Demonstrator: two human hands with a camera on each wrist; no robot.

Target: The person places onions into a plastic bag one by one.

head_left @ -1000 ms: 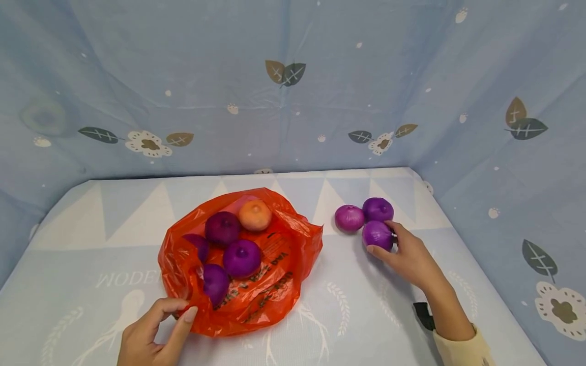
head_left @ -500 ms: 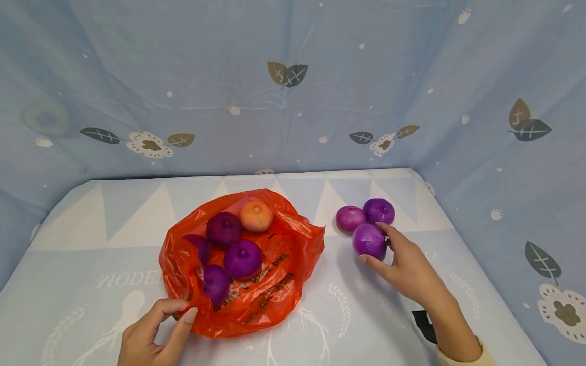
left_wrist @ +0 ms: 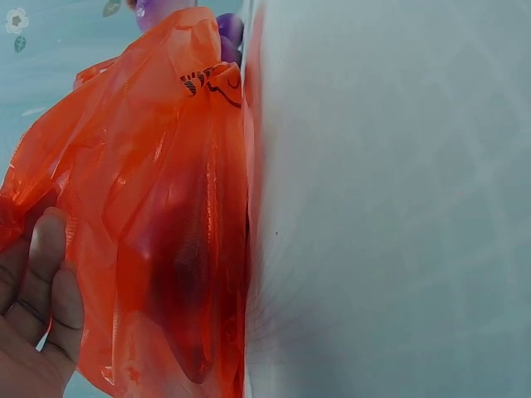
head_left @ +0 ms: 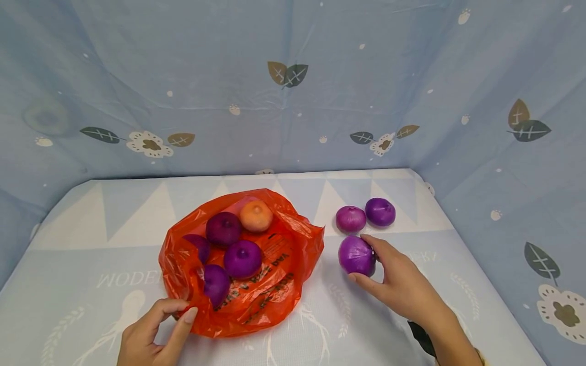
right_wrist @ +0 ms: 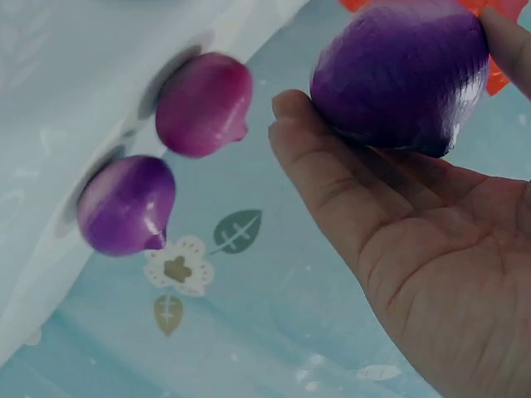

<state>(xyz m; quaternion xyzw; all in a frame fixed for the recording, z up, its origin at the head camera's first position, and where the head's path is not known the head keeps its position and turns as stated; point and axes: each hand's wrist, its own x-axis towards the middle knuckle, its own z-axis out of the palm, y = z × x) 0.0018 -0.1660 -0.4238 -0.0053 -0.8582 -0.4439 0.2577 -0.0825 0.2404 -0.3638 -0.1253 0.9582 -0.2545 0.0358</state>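
Note:
My left hand (head_left: 153, 333) pinches the near-left rim of a red plastic bag (head_left: 274, 300) between thumb and fingers, holding its mouth spread. Inside lie several purple onions (head_left: 242, 259) and one orange-toned onion (head_left: 256, 216). To the right of the bag, my right hand (head_left: 407, 279) grips a purple onion (head_left: 356, 255) between thumb and fingers. The right wrist view shows this onion (right_wrist: 398, 75) held over the palm. From the left wrist, the bag's side (left_wrist: 158, 207) hides most of what it contains.
Beyond my right hand, a pinkish-purple onion (head_left: 350, 219) and a darker purple onion (head_left: 380, 212) sit side by side on the patterned tabletop (head_left: 119, 213). A blue printed curtain (head_left: 206, 76) rises behind the table and along its right side.
My right hand has carried its onion left and nearer to me, away from the other two onions. The left hand keeps its pinch on the bag rim in the same place.

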